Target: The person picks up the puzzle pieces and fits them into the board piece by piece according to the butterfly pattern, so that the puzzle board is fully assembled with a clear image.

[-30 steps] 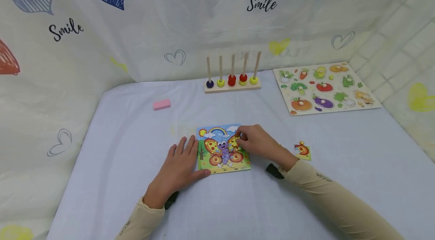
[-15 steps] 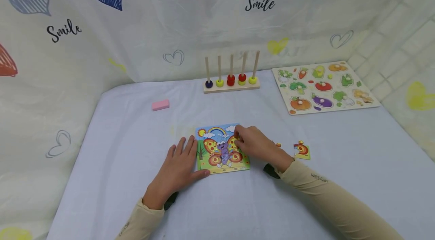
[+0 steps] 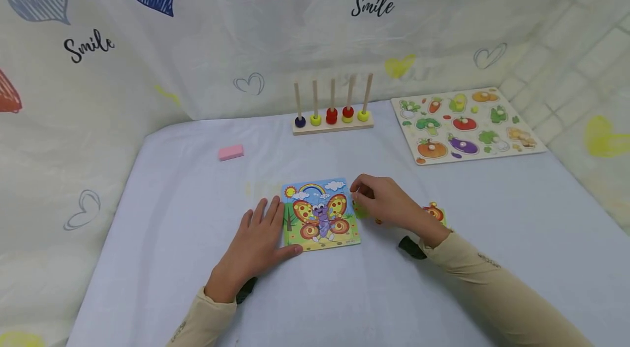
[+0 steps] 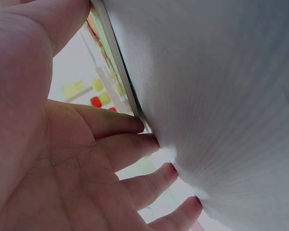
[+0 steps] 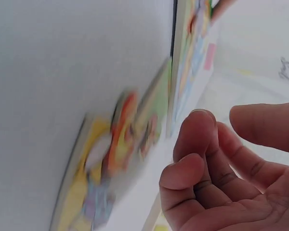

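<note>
A square butterfly jigsaw puzzle lies flat in the middle of the table. My left hand rests at its left side, thumb along the lower left corner and fingers spread, their tips against the cloth in the left wrist view. Just off the puzzle's right edge is my right hand, fingers loosely bent and thumb apart from them, with nothing between. Beneath it a green puzzle piece shows in part. Another piece with an orange spiral is partly behind the wrist. In the right wrist view, loose pieces appear blurred beside the fingers.
A pink block lies at the back left. Behind the puzzle stands a wooden peg rack with coloured beads on several pegs. A vegetable peg board occupies the back right, by the hanging cloth. The white tablecloth covers the table.
My right hand has left the puzzle's upper right part and moved right, uncovering that area. A green piece now shows under it. The left hand stays in place.
</note>
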A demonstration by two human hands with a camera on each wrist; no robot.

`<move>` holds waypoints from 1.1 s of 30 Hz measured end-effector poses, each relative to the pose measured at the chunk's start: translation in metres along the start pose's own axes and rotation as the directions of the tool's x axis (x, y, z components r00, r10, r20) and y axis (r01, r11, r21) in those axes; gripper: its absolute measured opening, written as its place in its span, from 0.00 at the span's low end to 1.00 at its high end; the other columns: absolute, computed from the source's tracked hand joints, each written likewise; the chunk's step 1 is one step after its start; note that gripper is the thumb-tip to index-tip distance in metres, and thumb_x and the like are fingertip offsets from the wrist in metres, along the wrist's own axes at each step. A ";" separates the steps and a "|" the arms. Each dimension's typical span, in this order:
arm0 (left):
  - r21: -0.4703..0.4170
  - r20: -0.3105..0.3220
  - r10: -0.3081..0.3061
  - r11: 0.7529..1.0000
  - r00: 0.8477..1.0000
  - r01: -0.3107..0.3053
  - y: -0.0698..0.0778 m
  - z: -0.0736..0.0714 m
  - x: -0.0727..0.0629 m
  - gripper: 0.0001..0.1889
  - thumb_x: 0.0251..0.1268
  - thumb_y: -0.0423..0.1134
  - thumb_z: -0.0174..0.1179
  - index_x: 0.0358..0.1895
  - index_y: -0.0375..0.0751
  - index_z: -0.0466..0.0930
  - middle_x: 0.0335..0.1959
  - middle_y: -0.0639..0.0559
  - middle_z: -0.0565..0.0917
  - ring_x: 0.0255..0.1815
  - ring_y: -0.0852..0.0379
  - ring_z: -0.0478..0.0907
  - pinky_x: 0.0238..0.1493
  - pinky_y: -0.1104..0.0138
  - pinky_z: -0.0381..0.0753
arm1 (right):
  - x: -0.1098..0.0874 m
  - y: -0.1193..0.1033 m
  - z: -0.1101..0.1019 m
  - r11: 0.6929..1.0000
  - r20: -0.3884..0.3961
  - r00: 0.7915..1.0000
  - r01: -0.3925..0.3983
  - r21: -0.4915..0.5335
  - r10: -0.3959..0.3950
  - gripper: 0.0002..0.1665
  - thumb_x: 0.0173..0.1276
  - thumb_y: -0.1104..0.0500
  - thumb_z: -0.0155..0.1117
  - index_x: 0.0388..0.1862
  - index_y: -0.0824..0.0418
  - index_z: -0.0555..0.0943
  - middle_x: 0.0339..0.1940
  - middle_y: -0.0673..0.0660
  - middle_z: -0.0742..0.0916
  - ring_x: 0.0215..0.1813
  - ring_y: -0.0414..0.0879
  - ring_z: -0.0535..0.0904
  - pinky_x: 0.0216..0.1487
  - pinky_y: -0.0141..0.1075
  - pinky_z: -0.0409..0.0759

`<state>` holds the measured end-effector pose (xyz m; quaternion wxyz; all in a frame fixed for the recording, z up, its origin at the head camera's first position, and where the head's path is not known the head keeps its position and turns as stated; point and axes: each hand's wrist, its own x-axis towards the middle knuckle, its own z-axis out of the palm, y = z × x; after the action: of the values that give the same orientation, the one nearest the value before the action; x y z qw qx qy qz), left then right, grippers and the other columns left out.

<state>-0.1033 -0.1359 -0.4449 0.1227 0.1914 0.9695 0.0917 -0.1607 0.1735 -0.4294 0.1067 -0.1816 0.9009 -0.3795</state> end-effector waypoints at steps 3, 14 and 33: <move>-0.001 0.004 -0.001 1.000 1.000 0.001 0.001 -0.001 0.000 0.56 0.69 0.67 0.68 0.84 0.29 0.56 0.87 0.36 0.55 0.86 0.32 0.47 0.79 0.36 0.54 | -0.008 0.005 -0.009 1.000 -0.033 0.999 0.018 0.008 -0.018 0.09 0.81 0.63 0.64 0.53 0.66 0.84 0.39 0.53 0.88 0.38 0.45 0.80 0.40 0.39 0.82; -0.008 0.008 -0.002 1.000 1.000 0.002 0.000 0.000 -0.001 0.56 0.69 0.66 0.68 0.84 0.29 0.56 0.87 0.36 0.55 0.86 0.32 0.47 0.80 0.36 0.53 | -0.026 0.017 -0.028 0.999 -0.102 0.994 0.034 -0.010 -0.035 0.08 0.80 0.63 0.65 0.51 0.66 0.85 0.42 0.56 0.89 0.42 0.47 0.81 0.43 0.40 0.83; -0.004 0.000 0.004 1.000 1.000 -0.004 0.001 0.000 0.000 0.56 0.69 0.66 0.68 0.84 0.28 0.56 0.86 0.36 0.55 0.86 0.32 0.47 0.79 0.36 0.54 | -0.043 0.027 -0.043 0.999 -0.139 0.989 0.043 -0.025 -0.046 0.07 0.78 0.64 0.68 0.50 0.66 0.86 0.44 0.52 0.89 0.44 0.48 0.83 0.45 0.35 0.84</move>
<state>-0.1027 -0.1354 -0.4446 0.1230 0.1931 0.9689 0.0941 -0.1418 0.2360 -0.4171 0.0331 -0.1760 0.9059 -0.3837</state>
